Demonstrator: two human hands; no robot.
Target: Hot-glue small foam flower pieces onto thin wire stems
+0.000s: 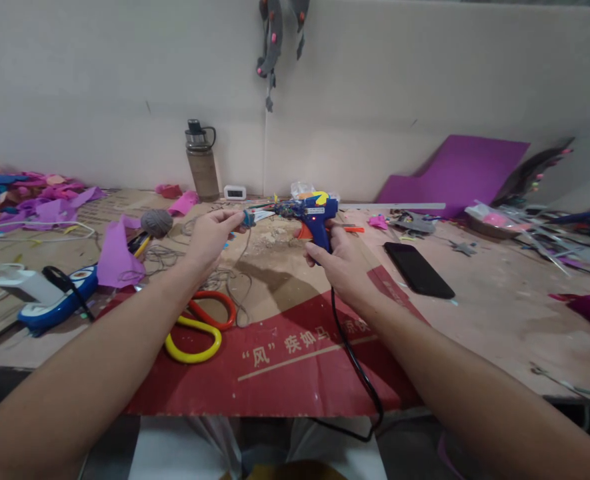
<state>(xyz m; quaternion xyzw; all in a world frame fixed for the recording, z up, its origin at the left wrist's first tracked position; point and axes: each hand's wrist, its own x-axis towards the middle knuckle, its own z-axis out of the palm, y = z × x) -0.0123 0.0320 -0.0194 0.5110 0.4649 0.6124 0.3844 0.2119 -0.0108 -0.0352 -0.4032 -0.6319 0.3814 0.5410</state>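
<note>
Let the gun [319, 223] be the centre of the clock. It is held near the middle of the view, above the cardboard [295, 390], by the right hand [342, 260], which is wrapped around its handle; whether the trigger [305, 231] is pressed, one cannot tell. At 9 o'clock the left hand [215, 237] pinches a small blue piece [249, 219] with its fingertips. The nozzle [281, 209] is presumably hot, so it seems wise to keep fingertips away, steady both wrists and squeeze slowly. The gun looks of smooth, hard plastic; a pale, straight glue stick [395, 206] leaves it at 3 o'clock. At 8 o'clock lie round-handled scissors [213, 326]; farther at 9, a fuzzy grey yarn ball [157, 223].
</note>
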